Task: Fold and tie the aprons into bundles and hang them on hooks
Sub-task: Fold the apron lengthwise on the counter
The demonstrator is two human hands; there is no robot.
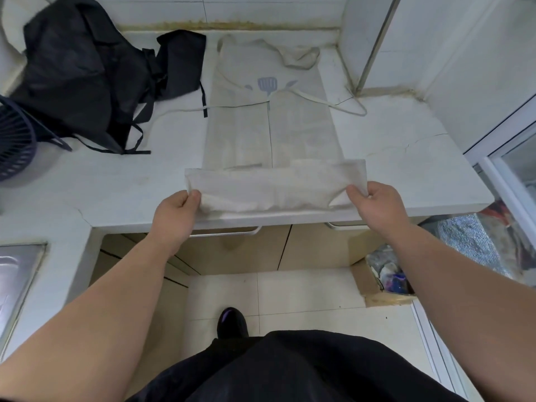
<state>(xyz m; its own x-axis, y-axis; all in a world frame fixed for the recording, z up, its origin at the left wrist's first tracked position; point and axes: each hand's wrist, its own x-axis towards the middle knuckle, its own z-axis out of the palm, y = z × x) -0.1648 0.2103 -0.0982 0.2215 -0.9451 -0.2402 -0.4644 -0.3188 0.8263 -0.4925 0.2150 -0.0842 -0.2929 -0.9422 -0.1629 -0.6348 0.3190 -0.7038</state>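
Note:
A cream apron (269,132) with a blue spatula print lies flat on the white counter (116,181), its sides folded inward and its strings trailing out to both sides. Its near hem is folded up into a band along the counter's front edge. My left hand (174,213) pinches the left end of that band. My right hand (377,201) pinches the right end. A pile of black aprons (84,74) lies crumpled at the back left of the counter.
A dark slatted basket (14,140) stands at the left edge. A metal sink (17,274) sits at the lower left. Cabinet handles run under the counter edge, and a cardboard box (383,282) of clutter sits on the floor to the right beside a glass door.

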